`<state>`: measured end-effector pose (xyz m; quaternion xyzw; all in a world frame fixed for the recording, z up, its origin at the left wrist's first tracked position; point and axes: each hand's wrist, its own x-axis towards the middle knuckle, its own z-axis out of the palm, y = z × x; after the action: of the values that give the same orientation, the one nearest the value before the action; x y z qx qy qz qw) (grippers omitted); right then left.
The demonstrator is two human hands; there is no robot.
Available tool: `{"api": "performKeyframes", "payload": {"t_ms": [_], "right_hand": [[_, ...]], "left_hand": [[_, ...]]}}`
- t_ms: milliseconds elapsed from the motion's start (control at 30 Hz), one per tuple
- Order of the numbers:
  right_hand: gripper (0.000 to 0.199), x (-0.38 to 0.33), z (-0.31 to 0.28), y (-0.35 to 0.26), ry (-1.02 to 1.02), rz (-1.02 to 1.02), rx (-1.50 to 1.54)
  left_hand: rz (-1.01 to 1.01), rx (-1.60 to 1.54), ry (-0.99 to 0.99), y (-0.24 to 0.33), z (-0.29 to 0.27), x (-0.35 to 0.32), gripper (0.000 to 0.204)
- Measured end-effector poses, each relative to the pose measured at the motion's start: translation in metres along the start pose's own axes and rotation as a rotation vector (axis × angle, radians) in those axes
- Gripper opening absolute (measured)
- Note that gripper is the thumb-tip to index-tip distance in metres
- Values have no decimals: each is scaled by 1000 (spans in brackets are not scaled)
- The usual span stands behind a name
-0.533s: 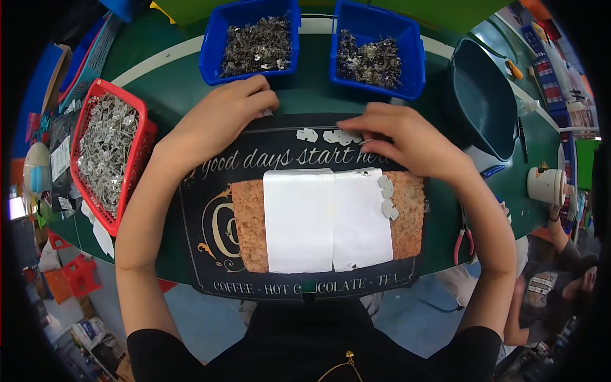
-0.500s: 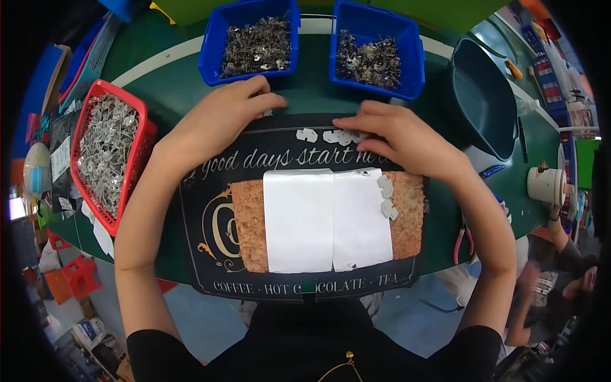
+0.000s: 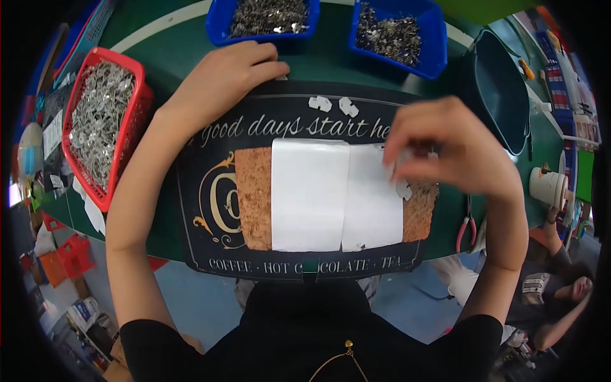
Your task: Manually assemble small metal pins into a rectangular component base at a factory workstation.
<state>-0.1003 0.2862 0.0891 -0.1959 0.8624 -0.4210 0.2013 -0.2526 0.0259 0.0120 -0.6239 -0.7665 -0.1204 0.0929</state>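
Observation:
My right hand (image 3: 445,143), smeared by motion, is curled over the right end of a brown cork-like board (image 3: 254,216). Pale bits, apparently small white notched pieces, show between its fingers. A white sheet (image 3: 309,197) wraps the board's middle. On the right edge of that sheet lies a notched white piece (image 3: 403,190), just below my right fingers. My left hand (image 3: 232,73) rests with bent fingers beyond the board, near a blue bin; a small pale bit (image 3: 282,77) peeks out at its fingertips. Two loose white pieces (image 3: 320,103) lie on the dark printed mat (image 3: 210,254).
Two blue bins (image 3: 219,28) of small metal parts stand at the back. A red basket (image 3: 141,95) of clear-looking parts is at left, a dark green tub (image 3: 499,89) at right. Pink-handled pliers (image 3: 466,234) lie right of the mat. Another person (image 3: 563,293) sits at far right.
My right hand has moved from the row of white pieces toward me, over the board's right end; fewer pieces lie in that row. My left hand stays near the bin. The whole view has shifted.

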Motion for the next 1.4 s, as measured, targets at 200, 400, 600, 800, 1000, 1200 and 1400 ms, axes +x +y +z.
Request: {"api": "performKeyframes", "payload": {"t_ms": [200,400,600,800,1000,1200,1400], "right_hand": [[21,3,28,-4,136,-94,-116],[18,39,25,32,375,179,-359],[19,41,27,40,340,113,-386],[14,3,20,10,289,38,-119],[13,-13,25,5,551,-116,-190],[40,6,-36,58,982,117,-932],[51,27,-23,60,684,342,-968]], "left_hand": [[-167,169,-106,17,-10,1,12],[-134,-377,114,70,-27,14,18],[87,-599,-31,78,-33,27,16],[-37,-839,-126,70,-41,24,20],[-147,-483,-116,50,-5,51,17],[-127,-520,-171,43,-3,51,15],[-145,-781,-69,84,-45,40,9]]}}
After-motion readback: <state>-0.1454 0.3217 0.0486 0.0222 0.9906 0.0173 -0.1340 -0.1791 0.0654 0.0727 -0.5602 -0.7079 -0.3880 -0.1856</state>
